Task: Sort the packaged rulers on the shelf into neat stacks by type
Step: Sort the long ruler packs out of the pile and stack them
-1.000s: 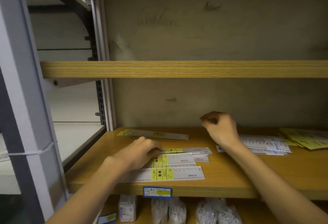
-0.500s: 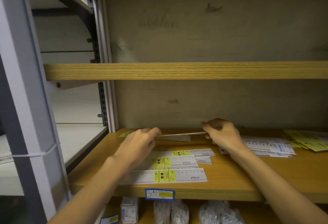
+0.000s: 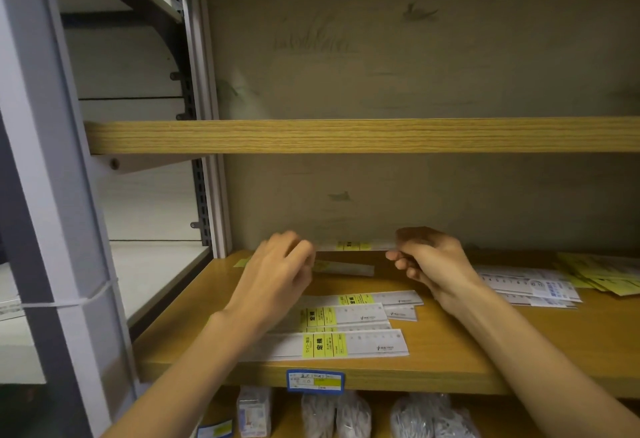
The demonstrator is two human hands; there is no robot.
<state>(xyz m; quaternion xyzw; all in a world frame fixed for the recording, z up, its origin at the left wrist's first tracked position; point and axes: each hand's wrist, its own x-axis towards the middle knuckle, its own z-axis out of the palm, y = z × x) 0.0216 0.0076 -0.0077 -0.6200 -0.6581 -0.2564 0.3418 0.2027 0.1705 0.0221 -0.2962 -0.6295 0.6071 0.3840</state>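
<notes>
Head view looks forward and down, close to the shelf (image 3: 433,344).

Blue-bordered price label (image 3: 315,381) on shelf front edge; below it a small white box (image 3: 253,415) beside clear bags (image 3: 335,415). White cord (image 3: 65,302) round grey post.

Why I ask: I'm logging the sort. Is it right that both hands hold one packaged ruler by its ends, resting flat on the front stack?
Not quite. The head view shows the left hand and right hand holding the packaged ruler by its ends, but lifted near the shelf's back, not resting on the front stack.
</notes>
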